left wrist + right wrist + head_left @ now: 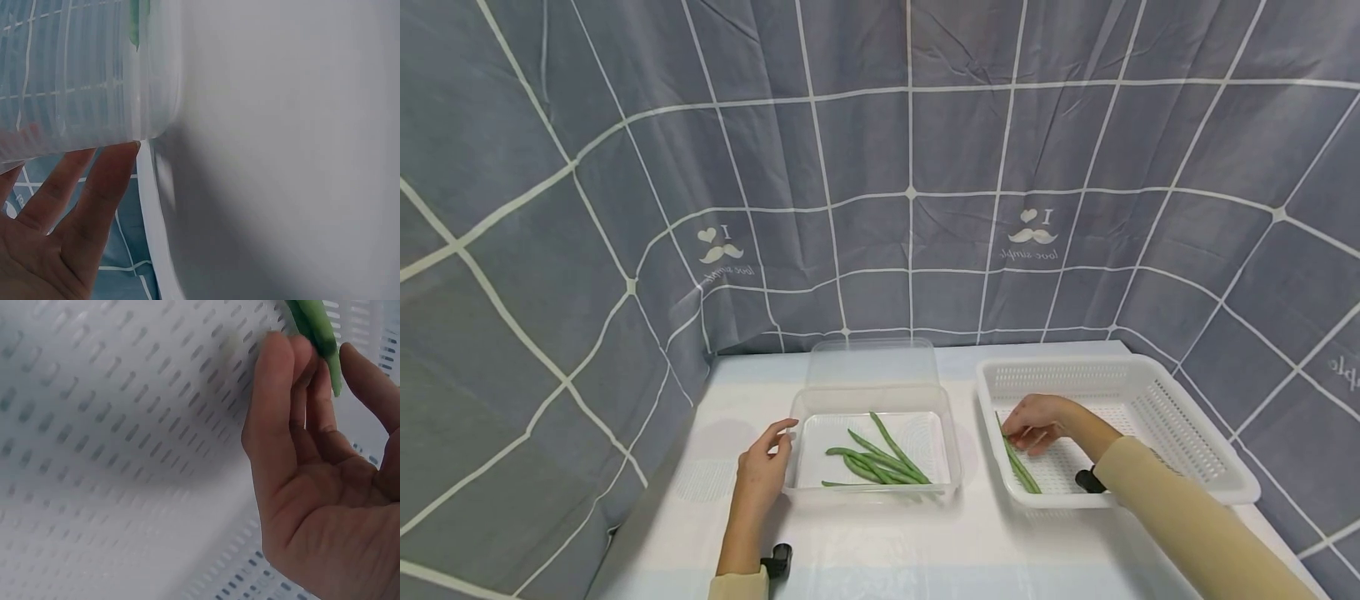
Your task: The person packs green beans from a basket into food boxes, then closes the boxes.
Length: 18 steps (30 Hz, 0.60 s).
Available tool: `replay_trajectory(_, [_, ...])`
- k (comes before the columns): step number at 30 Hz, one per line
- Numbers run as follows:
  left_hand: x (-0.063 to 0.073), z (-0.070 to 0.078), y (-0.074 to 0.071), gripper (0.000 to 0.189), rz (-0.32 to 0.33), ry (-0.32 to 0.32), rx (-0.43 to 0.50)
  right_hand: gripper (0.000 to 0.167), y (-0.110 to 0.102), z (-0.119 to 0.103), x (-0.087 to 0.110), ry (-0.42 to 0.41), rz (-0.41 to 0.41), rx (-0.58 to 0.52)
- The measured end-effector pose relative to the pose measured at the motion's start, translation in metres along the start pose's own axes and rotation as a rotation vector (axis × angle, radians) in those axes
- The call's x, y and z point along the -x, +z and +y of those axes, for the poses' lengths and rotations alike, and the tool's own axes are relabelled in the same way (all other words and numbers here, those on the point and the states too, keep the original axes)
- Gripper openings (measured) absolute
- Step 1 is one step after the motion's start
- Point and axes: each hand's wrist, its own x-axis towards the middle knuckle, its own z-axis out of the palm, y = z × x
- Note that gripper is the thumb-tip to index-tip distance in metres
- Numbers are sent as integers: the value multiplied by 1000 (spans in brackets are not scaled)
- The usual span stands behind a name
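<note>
Head view: gray curtain [962, 142] backs a pale table [880, 542] bearing container [868, 400] and basket [1052, 379].

We see a long beige sleeve [1195, 517], plain and softly creased, near right, a matching beige cuff [739, 586] near left, a small rounded black device [782, 560] strapped by the bare left hand [763, 467], another dark device [1088, 481] beside the right sleeve's cuff, a bare right hand [1037, 421].
</note>
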Motion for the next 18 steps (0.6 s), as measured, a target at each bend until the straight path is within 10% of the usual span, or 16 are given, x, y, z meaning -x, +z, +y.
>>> replay_trajectory(18, [1, 0, -1, 34, -1, 15, 8, 21, 3, -2, -1, -26, 56, -19])
